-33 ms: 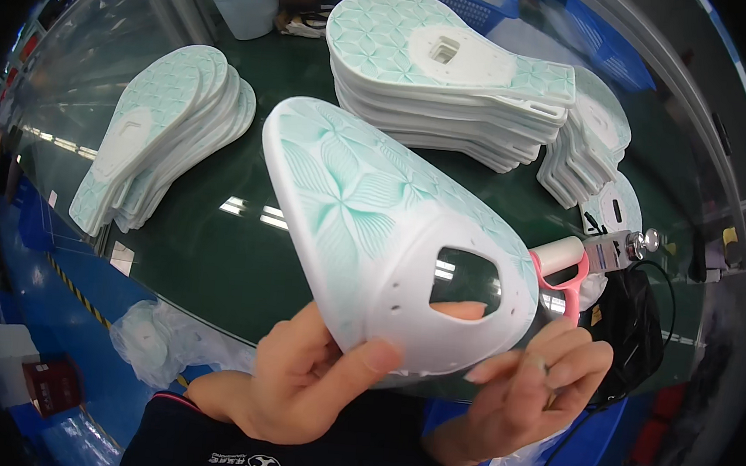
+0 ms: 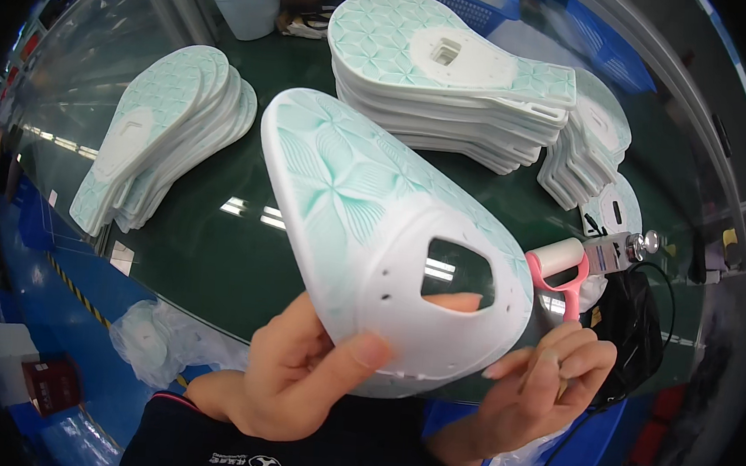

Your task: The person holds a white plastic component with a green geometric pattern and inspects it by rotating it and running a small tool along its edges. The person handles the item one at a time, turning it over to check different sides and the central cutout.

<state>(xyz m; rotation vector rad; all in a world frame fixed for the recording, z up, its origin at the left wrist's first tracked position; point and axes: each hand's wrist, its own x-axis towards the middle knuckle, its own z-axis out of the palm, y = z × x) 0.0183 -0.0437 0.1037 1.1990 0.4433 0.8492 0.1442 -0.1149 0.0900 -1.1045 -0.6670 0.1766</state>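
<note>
My left hand [image 2: 291, 384] holds up a white shoe sole [image 2: 374, 216] with a mint-green star pattern, thumb pressed on its heel end. The sole tilts away from me, toe pointing up and left. A fingertip shows through the triangular cutout near the heel. My right hand [image 2: 545, 387] is just right of the heel, its fingers closed around the handle of a small pink roller [image 2: 563, 270] with a white roll, which sticks up behind the sole's edge.
The dark green glass table [image 2: 214, 247] carries stacks of the same soles at the left [image 2: 161, 146], back [image 2: 454, 90] and right [image 2: 590, 145]. A white bucket [image 2: 246, 4] stands at the back. A metal tool with a black cable [image 2: 630, 249] lies right.
</note>
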